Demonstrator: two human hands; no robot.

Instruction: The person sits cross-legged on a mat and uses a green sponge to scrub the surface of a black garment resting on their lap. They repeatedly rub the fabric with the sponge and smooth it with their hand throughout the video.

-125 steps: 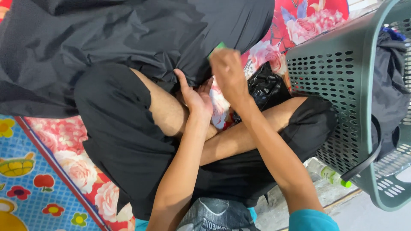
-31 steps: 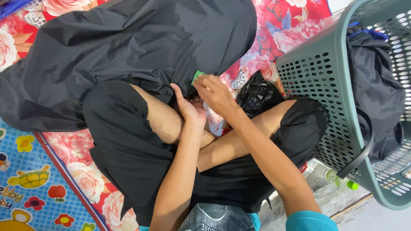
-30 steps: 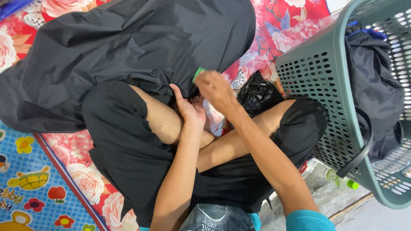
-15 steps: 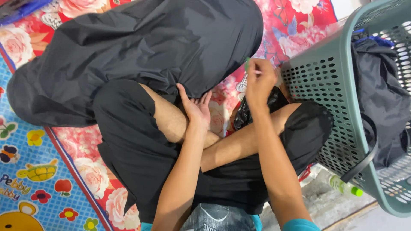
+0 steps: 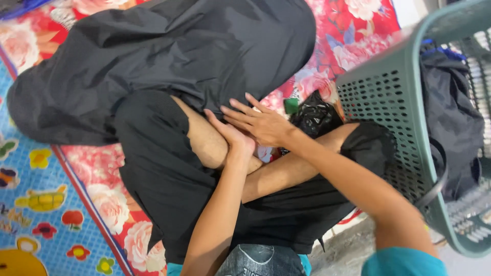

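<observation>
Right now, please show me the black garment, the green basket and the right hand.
black garment (image 5: 169,56), head view, middle of the spread cloth
green basket (image 5: 383,107), head view, its perforated side wall
right hand (image 5: 263,122), head view, back of the hand

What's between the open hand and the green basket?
In the head view, a crumpled black plastic bag and a small green thing lie between the right hand and the green basket.

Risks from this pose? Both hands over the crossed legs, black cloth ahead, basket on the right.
1. The right hand is flat and open with its fingers spread, gripping nothing; the large black cloth may bunch if dragged that way.
2. The left hand lies under it, so the two could get in each other's way.
3. The green basket sits close to the right arm; a wide swing might knock it.
</observation>
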